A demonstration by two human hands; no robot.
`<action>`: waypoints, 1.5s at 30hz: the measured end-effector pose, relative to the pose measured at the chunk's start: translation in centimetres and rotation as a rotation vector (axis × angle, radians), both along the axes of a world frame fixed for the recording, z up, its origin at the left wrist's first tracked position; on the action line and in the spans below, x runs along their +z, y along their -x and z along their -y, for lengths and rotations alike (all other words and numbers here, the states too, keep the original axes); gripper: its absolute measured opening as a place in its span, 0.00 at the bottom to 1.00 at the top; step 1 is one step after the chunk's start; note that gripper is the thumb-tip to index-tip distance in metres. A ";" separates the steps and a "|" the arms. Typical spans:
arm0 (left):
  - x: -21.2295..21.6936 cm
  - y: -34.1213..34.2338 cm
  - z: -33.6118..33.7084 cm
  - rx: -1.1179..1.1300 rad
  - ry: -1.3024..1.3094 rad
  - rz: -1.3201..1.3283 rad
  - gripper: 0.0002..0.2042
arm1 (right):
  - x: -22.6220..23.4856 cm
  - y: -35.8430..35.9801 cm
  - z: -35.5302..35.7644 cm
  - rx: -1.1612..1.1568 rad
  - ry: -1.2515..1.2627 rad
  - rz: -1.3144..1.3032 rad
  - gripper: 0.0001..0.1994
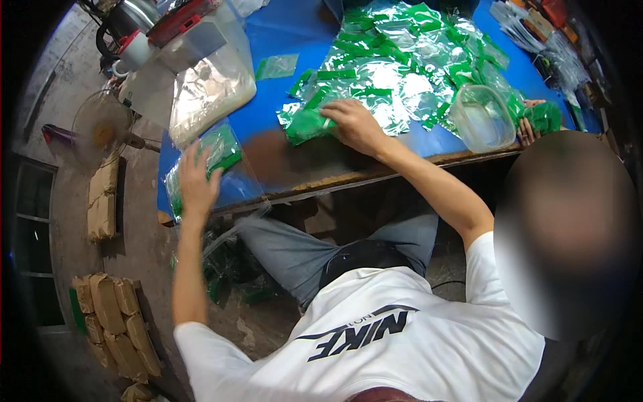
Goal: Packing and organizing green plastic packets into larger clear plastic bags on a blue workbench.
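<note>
Left hand point(196, 179): fingers spread wide, palm down, pressing flat on a stack of green-topped clear bags point(214, 157) at the near left corner of the bench point(281, 30); nothing pinched between them

Stack under the left fingers: lies inside a loose clear plastic sleeve that overhangs the bench edge just below the fingertips

Right hand point(355, 125): fingers curled narrow, gripping the end of a small green bundle of bags point(305, 125) that rests on the blue bench top

Bundle: sticks out to the left of the right fingers, touching the near rim of the big heap

Heap of bags point(395, 67): shiny clear pouches with green strips, spread across the bench just beyond the right fingers

Clear tub point(481, 117): to the right of the right fingers, near but apart, sitting on the edge of the heap

Large filled plastic bag point(211, 90): just beyond the left fingers, towards the far left of the bench

Another person's hand point(529, 127): past the tub, well apart from the right fingers, among more green bags

Floor: a fan point(100, 127) and wrapped brown parcels point(114, 321) well to the left of the left fingers
</note>
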State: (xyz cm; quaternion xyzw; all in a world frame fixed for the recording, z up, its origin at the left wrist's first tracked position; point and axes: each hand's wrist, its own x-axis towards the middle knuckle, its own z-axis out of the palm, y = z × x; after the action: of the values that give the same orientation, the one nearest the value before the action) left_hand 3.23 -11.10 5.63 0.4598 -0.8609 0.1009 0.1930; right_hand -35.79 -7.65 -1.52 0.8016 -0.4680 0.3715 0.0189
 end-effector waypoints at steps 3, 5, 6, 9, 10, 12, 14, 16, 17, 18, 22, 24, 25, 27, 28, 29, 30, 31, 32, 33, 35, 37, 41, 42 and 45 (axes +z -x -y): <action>-3.5 6.5 -9.2 -0.046 -0.418 -0.904 0.03 | 2.2 -1.1 -0.9 -0.102 -0.224 0.656 0.17; -5.7 11.1 -14.1 0.040 -1.027 -1.251 0.11 | 3.0 -1.1 -0.8 -0.284 -0.314 0.352 0.24; -7.6 12.9 -15.0 0.068 -1.264 -1.410 0.16 | 2.3 0.1 -0.7 -0.309 -0.273 -0.010 0.29; -10.5 15.0 -15.5 0.138 -1.480 -1.687 0.24 | -2.4 -0.5 -1.8 -0.341 -0.258 -0.375 0.34; -10.8 14.8 -15.7 0.156 -1.468 -1.718 0.24 | -2.4 -1.8 -3.1 -0.281 -0.243 -0.337 0.33; -10.8 15.1 -15.7 0.171 -1.382 -1.796 0.27 | -2.0 -3.5 -5.9 -0.216 -0.270 -0.318 0.31; -10.5 15.7 -15.6 0.014 -1.363 -1.838 0.24 | -1.6 -5.3 -8.4 -0.142 -0.206 -0.208 0.26; -10.7 16.3 -16.1 0.135 -1.222 -1.911 0.21 | -0.7 -6.3 -10.2 0.105 -0.308 -0.029 0.24; -12.1 16.2 -16.0 0.136 -1.122 -1.942 0.19 | -0.4 -6.4 -10.2 0.264 -0.337 -0.014 0.21; -12.7 16.1 -16.1 0.216 -1.061 -1.934 0.18 | 0.5 -5.7 -9.7 0.259 -0.334 -0.021 0.21; -12.1 15.2 -16.1 0.205 -1.083 -1.942 0.16 | 1.3 -0.2 -3.5 -0.234 -0.064 -0.192 0.27; -11.0 15.1 -15.5 0.185 -1.111 -1.953 0.16 | -0.7 1.5 -3.5 -0.241 -0.185 -0.453 0.28; -10.4 15.0 -15.4 0.218 -1.211 -2.005 0.16 | -1.6 0.8 -4.1 -0.158 -0.194 -0.426 0.27; -10.2 15.2 -15.3 0.250 -1.323 -2.065 0.17 | -1.5 -1.0 -7.8 0.005 -0.304 -0.335 0.27; -10.3 15.4 -15.3 0.206 -1.393 -2.035 0.16 | -0.8 -2.0 -9.5 0.092 -0.294 -0.230 0.26; -10.5 15.3 -15.4 0.167 -1.466 -2.001 0.16 | -0.3 -2.6 -10.4 0.193 -0.311 -0.219 0.25; -10.7 15.4 -15.3 0.172 -1.475 -2.004 0.16 | 0.3 -2.7 -11.0 0.292 -0.328 -0.205 0.25; -10.9 15.2 -15.3 0.157 -1.452 -2.023 0.16 | 0.9 -2.5 -11.0 0.352 -0.373 -0.095 0.25; -11.3 14.9 -15.2 0.142 -1.425 -2.041 0.17 | 1.8 -1.8 -10.6 0.311 -0.417 -0.090 0.24; -12.0 14.6 -15.2 0.181 -1.348 -1.967 0.17 | 2.0 -0.9 -9.7 0.145 -0.373 -0.033 0.23; -11.7 14.7 -15.1 0.148 -1.301 -1.958 0.17 | 1.8 1.9 -8.0 -0.225 -0.255 -0.162 0.25; -10.5 15.2 -15.1 0.108 -1.276 -1.960 0.16 | -0.9 4.7 -8.0 -0.357 -0.241 -0.343 0.31; -10.7 15.4 -15.2 0.151 -1.496 -2.008 0.17 | -0.6 1.2 -11.8 0.167 -0.340 -0.240 0.27; -11.1 15.8 -15.3 0.148 -1.535 -1.963 0.17 | -0.5 0.4 -12.2 0.289 -0.271 -0.177 0.24; -12.3 15.6 -15.5 0.156 -1.524 -1.873 0.18 | 2.0 1.5 -9.6 0.136 -0.295 0.234 0.18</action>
State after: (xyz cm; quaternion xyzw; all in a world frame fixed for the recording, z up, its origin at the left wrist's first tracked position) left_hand -12.41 4.38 -6.66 0.4011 -0.1959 -0.7930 0.4146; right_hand -37.29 1.92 0.45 0.7768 -0.4611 0.3901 -0.1784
